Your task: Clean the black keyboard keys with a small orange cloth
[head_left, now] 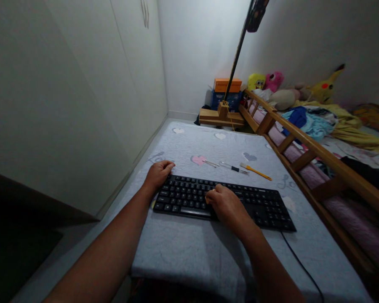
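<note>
A black keyboard [189, 191] lies across the cloth-covered table [183, 244]. At its upper left corner is my left hand [159, 173], fingers curled together; whatever they may hold is hidden. My right hand [225, 204] is over the middle keys, its fingers closed on a small orange-brown piece [209, 198], mostly covered by the fingers. Beyond the keyboard lie a yellow-handled brush [257, 171], a thin tool with a black grip [235, 168] and cotton swabs [211, 163].
A cable [303, 267] runs from the keyboard toward the near right edge. Along the right stands a wooden bed rail [318, 151], with plush toys and bedding behind it. A wooden stand [221, 115] with a pole is at the far end; a white cabinet [82, 84] rises at left.
</note>
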Tool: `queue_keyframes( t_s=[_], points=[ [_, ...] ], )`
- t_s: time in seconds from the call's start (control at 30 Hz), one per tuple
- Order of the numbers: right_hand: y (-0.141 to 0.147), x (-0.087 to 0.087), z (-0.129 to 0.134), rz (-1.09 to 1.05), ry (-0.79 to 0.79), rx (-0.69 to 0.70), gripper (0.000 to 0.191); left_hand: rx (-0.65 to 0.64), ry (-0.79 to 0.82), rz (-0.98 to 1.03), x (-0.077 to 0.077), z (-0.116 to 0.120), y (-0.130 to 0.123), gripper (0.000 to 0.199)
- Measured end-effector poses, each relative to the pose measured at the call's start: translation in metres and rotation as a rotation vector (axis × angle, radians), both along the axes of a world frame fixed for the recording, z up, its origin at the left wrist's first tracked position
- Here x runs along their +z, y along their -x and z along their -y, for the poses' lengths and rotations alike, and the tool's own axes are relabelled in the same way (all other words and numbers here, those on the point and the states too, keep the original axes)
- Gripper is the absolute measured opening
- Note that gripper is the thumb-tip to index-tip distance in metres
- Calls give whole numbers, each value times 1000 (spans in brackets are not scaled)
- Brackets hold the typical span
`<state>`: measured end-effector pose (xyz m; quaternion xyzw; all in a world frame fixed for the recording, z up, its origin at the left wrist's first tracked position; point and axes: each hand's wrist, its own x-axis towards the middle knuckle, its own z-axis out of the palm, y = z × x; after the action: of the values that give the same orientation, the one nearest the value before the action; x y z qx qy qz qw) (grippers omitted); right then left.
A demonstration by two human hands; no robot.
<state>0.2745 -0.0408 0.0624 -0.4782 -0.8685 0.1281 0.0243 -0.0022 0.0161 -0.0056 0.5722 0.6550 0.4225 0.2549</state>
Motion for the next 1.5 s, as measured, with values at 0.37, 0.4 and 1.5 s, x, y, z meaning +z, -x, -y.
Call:
queue_keyframes(
  t_s=[0.37,0.4,1.5],
  points=[
    [-52,-4,-1,-40,27,-138,27,6,-18,-24,-2,-1,2,37],
    [-55,-4,-1,-37,34,-149,27,4,-16,-20,-2,-1,2,37],
    [-95,-7,-5,-22,57,-265,26,-8,-11,15,-6,-1,4,35]
  ],
)
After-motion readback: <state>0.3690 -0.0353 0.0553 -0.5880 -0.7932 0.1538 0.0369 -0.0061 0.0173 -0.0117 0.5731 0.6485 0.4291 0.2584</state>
